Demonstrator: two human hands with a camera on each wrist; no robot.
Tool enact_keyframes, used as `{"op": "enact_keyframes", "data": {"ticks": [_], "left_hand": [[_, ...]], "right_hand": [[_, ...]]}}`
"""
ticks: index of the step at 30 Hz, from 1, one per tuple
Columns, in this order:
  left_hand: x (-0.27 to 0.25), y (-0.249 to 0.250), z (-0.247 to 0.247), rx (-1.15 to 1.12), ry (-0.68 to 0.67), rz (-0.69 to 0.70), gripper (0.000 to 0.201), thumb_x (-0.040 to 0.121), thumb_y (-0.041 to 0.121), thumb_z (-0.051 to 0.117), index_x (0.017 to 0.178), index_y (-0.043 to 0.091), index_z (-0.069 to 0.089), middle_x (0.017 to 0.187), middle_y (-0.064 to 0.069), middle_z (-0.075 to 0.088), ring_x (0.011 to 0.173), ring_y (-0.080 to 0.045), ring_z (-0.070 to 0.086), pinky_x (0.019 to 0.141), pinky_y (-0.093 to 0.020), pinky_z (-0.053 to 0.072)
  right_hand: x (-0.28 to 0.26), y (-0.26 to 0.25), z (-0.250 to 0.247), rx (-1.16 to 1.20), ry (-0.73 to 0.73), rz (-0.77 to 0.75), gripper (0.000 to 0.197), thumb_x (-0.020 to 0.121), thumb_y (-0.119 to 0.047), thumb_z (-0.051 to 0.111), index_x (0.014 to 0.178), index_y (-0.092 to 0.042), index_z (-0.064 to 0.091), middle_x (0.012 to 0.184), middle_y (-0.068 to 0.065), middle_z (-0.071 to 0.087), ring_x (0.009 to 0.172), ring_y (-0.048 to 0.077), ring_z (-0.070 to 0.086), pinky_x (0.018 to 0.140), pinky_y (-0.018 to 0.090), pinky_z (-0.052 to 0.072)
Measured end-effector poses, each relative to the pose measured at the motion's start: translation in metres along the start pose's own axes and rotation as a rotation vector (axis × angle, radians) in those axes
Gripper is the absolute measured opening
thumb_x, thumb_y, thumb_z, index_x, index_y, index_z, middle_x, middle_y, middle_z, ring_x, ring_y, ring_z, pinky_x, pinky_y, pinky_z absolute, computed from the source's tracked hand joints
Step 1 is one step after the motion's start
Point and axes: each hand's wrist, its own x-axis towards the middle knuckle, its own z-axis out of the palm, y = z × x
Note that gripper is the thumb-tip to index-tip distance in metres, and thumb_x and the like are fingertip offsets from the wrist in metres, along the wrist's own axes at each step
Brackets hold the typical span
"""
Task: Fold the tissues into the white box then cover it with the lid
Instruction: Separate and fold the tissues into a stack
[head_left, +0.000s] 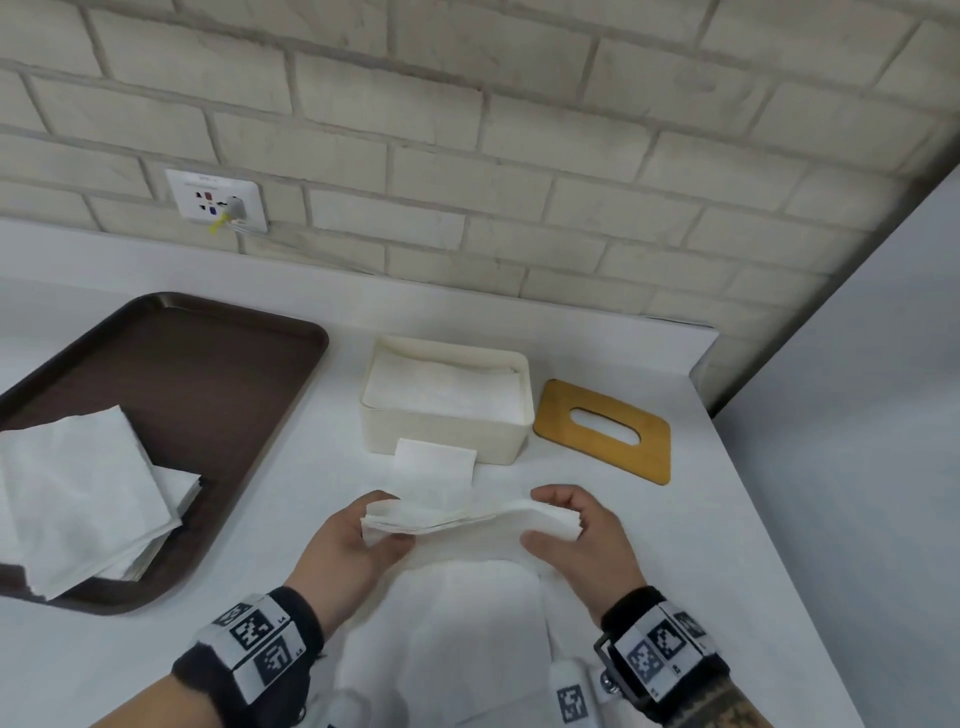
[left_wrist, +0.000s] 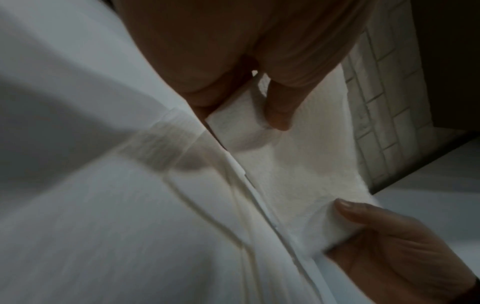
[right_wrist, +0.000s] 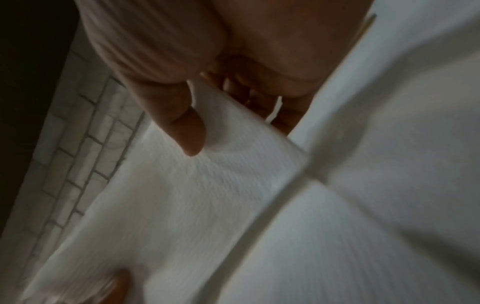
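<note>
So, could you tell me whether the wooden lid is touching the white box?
Apart. The head view shows a strip of bare counter between the wooden lid, lying flat, and the right wall of the white box.

Tray (head_left: 218, 374) left of box (head_left: 441, 431); lid (head_left: 602, 431) right; tissues (head_left: 447, 389) seemingly fill box.

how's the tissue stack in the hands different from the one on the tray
The held stack is folded into a narrow strip and gripped at each end by the left hand and right hand. The tray stack lies broad and untouched on the brown tray. Both are white.
</note>
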Motion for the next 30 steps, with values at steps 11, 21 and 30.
{"op": "enact_keyframes", "data": {"ticks": [11,21,30], "left_hand": [[0.016,0.034,-0.004,-0.029,-0.124,-0.008,0.011,0.085,0.017,0.072,0.096,0.017,0.068,0.072,0.008,0.067,0.062,-0.004,0.055,0.066,-0.029,0.044],[0.034,0.009,-0.023,0.148,0.118,-0.131,0.012,0.096,0.024,0.066,0.108,0.026,0.062,0.095,0.008,0.068,0.076,-0.012,0.069,0.061,-0.022,0.05],[0.044,-0.003,-0.013,0.619,-0.054,-0.177,0.052,0.079,0.055,0.079,0.116,0.033,0.052,0.102,0.015,0.051,0.086,-0.001,0.054,0.076,-0.023,0.046]], "right_hand": [[0.026,-0.074,0.029,-0.909,-0.412,-0.431,0.031,0.093,-0.032,0.062,0.124,-0.031,0.059,0.12,-0.013,0.063,0.116,0.012,0.053,0.106,0.035,0.035],[0.099,-0.152,0.01,-0.858,-0.355,-0.22,0.017,0.091,-0.034,0.067,0.106,-0.026,0.07,0.101,-0.009,0.07,0.095,0.013,0.064,0.084,0.029,0.05],[0.199,-0.166,0.074,-1.281,-0.513,-0.211,0.057,0.092,-0.04,0.064,0.143,-0.017,0.051,0.143,0.006,0.054,0.127,0.027,0.053,0.1,0.03,0.042]]}}
